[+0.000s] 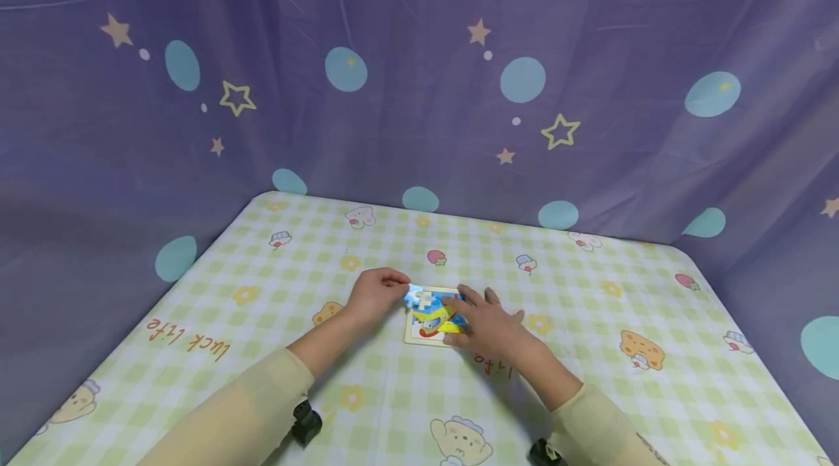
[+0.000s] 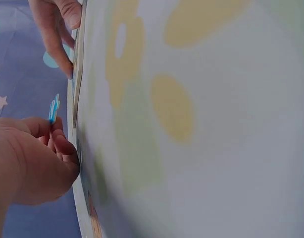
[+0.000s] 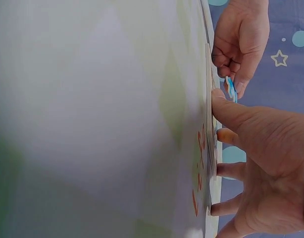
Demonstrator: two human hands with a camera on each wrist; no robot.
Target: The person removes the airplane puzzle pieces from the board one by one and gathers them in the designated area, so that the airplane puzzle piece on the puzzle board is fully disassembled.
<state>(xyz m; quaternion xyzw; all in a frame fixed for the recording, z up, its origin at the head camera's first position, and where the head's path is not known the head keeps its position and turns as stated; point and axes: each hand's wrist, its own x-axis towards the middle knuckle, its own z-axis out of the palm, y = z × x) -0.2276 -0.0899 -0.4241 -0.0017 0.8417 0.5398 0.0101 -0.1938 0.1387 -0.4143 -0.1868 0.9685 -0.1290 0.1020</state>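
Observation:
A small jigsaw puzzle in a wooden tray (image 1: 422,341) lies near the middle of the table, its picture blue, yellow and red. My left hand (image 1: 376,297) pinches a blue puzzle piece (image 2: 54,110) between thumb and index finger, at the tray's far left corner. In the right wrist view this piece (image 3: 231,89) stands on edge, raised off the tray. My right hand (image 1: 493,326) rests with spread fingers on the right part of the puzzle and covers it. Its thumb (image 3: 226,106) presses at the tray's near edge.
A green-and-white checked tablecloth (image 1: 367,415) with printed cartoon figures covers the table. Behind it hangs a purple curtain (image 1: 419,124) with stars and blue dots. A dark strapped device (image 1: 306,422) sits on the left wrist, another (image 1: 545,453) on the right.

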